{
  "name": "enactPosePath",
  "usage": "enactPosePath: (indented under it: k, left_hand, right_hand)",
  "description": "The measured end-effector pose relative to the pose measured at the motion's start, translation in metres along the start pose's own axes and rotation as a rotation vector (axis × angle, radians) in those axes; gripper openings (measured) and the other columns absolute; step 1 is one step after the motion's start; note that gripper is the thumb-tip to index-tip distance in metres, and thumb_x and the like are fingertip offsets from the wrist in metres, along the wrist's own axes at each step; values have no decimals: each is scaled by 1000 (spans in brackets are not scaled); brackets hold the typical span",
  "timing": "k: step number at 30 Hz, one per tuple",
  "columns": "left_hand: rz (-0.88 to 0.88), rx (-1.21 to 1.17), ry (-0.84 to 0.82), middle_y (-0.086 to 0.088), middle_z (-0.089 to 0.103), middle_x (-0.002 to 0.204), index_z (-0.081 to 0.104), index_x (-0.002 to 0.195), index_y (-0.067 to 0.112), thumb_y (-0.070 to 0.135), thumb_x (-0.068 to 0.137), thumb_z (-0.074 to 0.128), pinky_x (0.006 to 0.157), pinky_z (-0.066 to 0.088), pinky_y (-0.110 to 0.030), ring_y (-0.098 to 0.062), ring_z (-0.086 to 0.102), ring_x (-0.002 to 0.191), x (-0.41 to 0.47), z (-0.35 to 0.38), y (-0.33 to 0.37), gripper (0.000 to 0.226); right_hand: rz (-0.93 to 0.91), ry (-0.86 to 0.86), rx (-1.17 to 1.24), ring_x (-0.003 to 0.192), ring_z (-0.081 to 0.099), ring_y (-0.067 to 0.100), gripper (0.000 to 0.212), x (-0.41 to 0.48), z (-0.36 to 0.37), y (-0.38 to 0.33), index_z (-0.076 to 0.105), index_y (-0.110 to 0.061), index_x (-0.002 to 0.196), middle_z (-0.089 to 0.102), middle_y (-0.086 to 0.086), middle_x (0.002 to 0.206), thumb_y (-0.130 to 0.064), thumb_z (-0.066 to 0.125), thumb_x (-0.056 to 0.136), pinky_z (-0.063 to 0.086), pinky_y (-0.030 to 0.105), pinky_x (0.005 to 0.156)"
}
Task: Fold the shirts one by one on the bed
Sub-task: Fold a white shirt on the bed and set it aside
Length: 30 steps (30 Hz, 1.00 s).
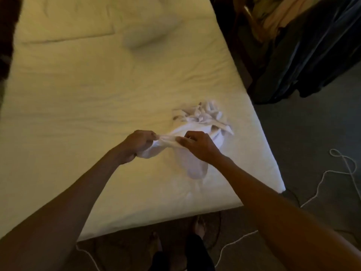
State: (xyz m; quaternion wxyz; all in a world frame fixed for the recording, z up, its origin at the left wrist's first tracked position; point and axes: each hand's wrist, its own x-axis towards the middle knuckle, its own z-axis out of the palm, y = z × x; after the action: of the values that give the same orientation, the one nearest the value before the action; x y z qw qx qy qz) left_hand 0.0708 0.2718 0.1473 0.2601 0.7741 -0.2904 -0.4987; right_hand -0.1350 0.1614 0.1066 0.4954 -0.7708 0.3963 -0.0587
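1 white shirt (195, 167), near-right part of bed (78, 98): bunched edge pinched in the curled fingers of left hand (139, 142) and right hand (197, 145), stretched between them, probably to open it out for folding; crumpled white heap (201, 114) lies just beyond.

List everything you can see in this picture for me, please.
bed: one, cream sheet, fills most of the view
pillow: one, cream, far end of the bed
shirt: one, white, held over the bed's near right part
pile of cloth: one, white, crumpled on the bed just beyond the hands
cord: white, trailing on the floor, count unclear
clothes: several, dark and tan, top right
feet: two, on the floor by the bed
left hand: one, grips the shirt
right hand: one, pinches the shirt
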Motion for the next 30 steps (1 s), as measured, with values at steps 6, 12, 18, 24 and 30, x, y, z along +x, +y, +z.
enactPosePath:
  k: [6, 12, 18, 24, 30]
  left_hand:
    - [271, 180, 68, -8, 67, 73, 74, 79, 13, 43, 83, 78, 61, 42, -29, -14, 60, 67, -114, -122, 94, 31]
    - [426, 299, 211, -8, 74, 92, 78, 92, 19, 42, 85, 76, 73, 58, -36, -20, 71, 84, -213, -221, 147, 25]
    - [473, 499, 411, 4, 73, 100, 77, 103, 18, 37, 91, 70, 84, 52, -34, -12, 64, 92, -285, -307, 163, 24]
    - [418, 586, 776, -11, 66, 110, 73, 108, 9, 28, 100, 59, 85, 43, -35, -30, 59, 103, -318, -355, 137, 25]
    - [504, -56, 678, -7, 65, 106, 68, 107, 17, 15, 104, 49, 79, 52, -29, -20, 61, 96, -374, -367, 130, 19]
  right_hand:
    - [-167, -5, -155, 63, 61, 10, 47, -5, -84, -153, 71, -17, 70, 66, 3, 66, -63, 72, 76, 49, 30, 59]
    - [-292, -146, -258, 65, 53, 8, 50, -15, -126, -295, 70, -6, 74, 59, 1, 67, -56, 74, 79, 41, 24, 63]
    - [-502, -84, -319, 83, 65, 20, 32, -27, -132, -409, 75, -11, 86, 71, 7, 85, -42, 80, 78, 52, 34, 75]
    - [-712, 126, -432, 74, 60, 15, 23, -22, -111, -497, 72, -18, 77, 67, 3, 78, -38, 83, 76, 44, 27, 66]
    - [-689, 197, -624, 86, 60, 23, 18, 0, -80, -512, 70, -12, 90, 66, 5, 92, -27, 77, 84, 46, 32, 75]
